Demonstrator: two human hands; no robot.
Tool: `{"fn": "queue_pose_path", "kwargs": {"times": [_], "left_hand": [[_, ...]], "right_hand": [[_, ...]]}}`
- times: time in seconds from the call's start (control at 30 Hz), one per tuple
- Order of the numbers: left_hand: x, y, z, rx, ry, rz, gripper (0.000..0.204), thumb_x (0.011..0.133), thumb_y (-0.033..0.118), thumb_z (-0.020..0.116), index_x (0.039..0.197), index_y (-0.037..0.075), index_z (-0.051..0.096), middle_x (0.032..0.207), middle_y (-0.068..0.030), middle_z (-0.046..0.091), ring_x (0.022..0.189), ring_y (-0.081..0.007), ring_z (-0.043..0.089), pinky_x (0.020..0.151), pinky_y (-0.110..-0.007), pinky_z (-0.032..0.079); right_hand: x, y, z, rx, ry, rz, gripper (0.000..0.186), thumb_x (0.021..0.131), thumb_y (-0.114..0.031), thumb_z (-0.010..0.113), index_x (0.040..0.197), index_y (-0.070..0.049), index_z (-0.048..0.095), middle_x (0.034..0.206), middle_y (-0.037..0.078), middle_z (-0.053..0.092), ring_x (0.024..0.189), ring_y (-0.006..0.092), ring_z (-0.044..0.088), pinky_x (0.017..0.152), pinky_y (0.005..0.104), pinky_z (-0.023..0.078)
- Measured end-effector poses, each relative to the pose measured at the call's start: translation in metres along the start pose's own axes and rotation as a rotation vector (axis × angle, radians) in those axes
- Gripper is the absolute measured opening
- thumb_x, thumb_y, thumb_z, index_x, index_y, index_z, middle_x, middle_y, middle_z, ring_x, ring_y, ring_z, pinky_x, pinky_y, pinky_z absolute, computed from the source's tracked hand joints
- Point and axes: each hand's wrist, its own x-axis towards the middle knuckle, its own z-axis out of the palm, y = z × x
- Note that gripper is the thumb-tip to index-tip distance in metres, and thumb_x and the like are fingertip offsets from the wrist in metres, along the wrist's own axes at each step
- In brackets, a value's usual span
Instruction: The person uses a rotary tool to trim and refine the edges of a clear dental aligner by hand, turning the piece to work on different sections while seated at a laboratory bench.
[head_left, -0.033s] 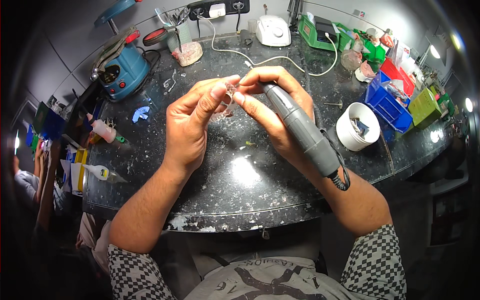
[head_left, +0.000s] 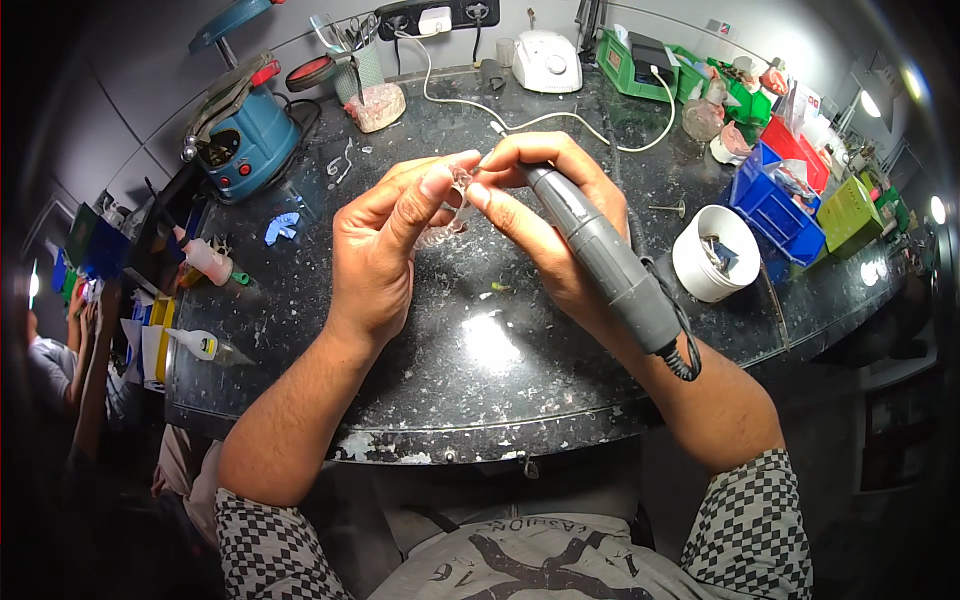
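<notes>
Over the middle of the table, my left hand [head_left: 385, 225] is closed, pinching a clear, curved plastic dental aligner [head_left: 458, 205] between thumb and fingers. My right hand [head_left: 545, 215] grips a dark grey rotary handpiece [head_left: 600, 250], with a coiled black cord at its back end. The front of the handpiece points toward the aligner, and my right thumb rests near or against the aligner's edge. The working tip is mostly hidden by my fingers, so contact cannot be made out. Both hands are raised above the black, speckled tabletop [head_left: 420, 390].
A white tub [head_left: 715, 255] and blue bin [head_left: 775, 205] stand at the right. At the back are a white control box [head_left: 546, 62] and green bin [head_left: 637, 65]. A blue machine [head_left: 245, 140], blue scrap [head_left: 282, 228] and bottles [head_left: 205, 260] sit left; another person [head_left: 60, 365] works beyond.
</notes>
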Motion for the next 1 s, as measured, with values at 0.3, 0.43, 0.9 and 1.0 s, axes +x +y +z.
{"fn": "queue_pose_path", "kwargs": {"times": [0.3,0.43,0.9,1.0], "left_hand": [[-0.001,0.005,0.001,0.060,-0.067,0.010,0.032,0.089,0.007,0.072,0.120,0.001,0.068,0.116,-0.0088,0.067,0.106,-0.0148,0.063,0.093,-0.027,0.051],[0.000,0.002,0.000,0.076,-0.032,0.021,0.028,0.089,0.003,0.070,0.116,0.000,0.068,0.113,-0.0093,0.070,0.104,-0.0149,0.065,0.093,-0.028,0.051],[0.004,-0.003,-0.007,0.302,0.048,0.219,0.021,0.086,-0.005,0.071,0.106,-0.002,0.071,0.104,-0.0106,0.071,0.098,-0.0155,0.068,0.090,-0.026,0.054],[0.004,-0.004,-0.007,0.293,0.037,0.263,0.021,0.084,-0.007,0.071,0.104,-0.002,0.070,0.103,-0.0101,0.070,0.097,-0.0156,0.068,0.090,-0.026,0.055]], "right_hand": [[0.002,0.005,-0.001,0.077,0.042,0.033,0.017,0.088,-0.004,0.070,0.104,-0.004,0.063,0.093,0.004,0.065,0.087,0.0090,0.064,0.080,0.0248,0.053],[0.006,0.004,-0.002,0.038,0.072,0.021,0.019,0.088,-0.006,0.071,0.105,-0.004,0.063,0.091,0.004,0.066,0.085,0.0087,0.064,0.077,0.0242,0.053],[0.000,0.002,-0.009,-0.033,-0.026,-0.122,0.021,0.089,-0.004,0.064,0.108,0.001,0.057,0.096,0.009,0.066,0.086,0.0099,0.062,0.079,0.0252,0.051],[-0.002,0.001,-0.011,-0.123,-0.061,-0.149,0.021,0.088,-0.004,0.064,0.107,0.001,0.056,0.096,0.009,0.065,0.084,0.0091,0.061,0.077,0.0250,0.051]]}}
